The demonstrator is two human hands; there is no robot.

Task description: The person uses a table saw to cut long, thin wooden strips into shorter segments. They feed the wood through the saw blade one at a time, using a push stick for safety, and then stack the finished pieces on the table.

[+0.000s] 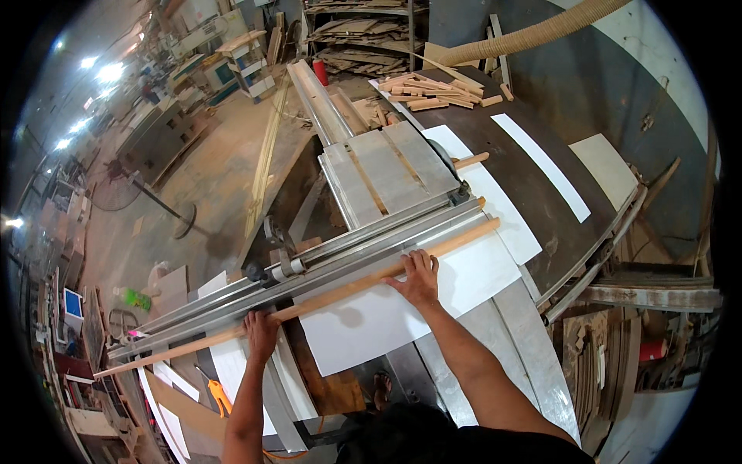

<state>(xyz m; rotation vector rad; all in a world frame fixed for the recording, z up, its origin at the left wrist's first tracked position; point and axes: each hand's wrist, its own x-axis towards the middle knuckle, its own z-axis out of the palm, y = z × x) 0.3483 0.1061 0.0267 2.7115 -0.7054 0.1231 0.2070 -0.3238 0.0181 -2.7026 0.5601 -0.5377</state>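
A long, narrow wooden strip (340,297) lies slantwise across a sliding table saw, alongside its metal fence (352,267). My left hand (260,334) is closed over the strip left of the middle. Farther right, my right hand (419,278) grips the same strip, fingers over its far side and thumb on the near side. Under the right part of the strip is a white sheet (348,340). The strip's right end reaches near the saw area, where a short wooden piece (473,160) pokes out beyond the grey sliding table (363,174).
Several cut wooden sticks (433,93) are piled on the dark tabletop (510,147), near a white strip (541,166). A ribbed hose (533,35) hangs above. At lower left lies an orange air gun (219,394). A standing fan (116,189) is on the floor at left.
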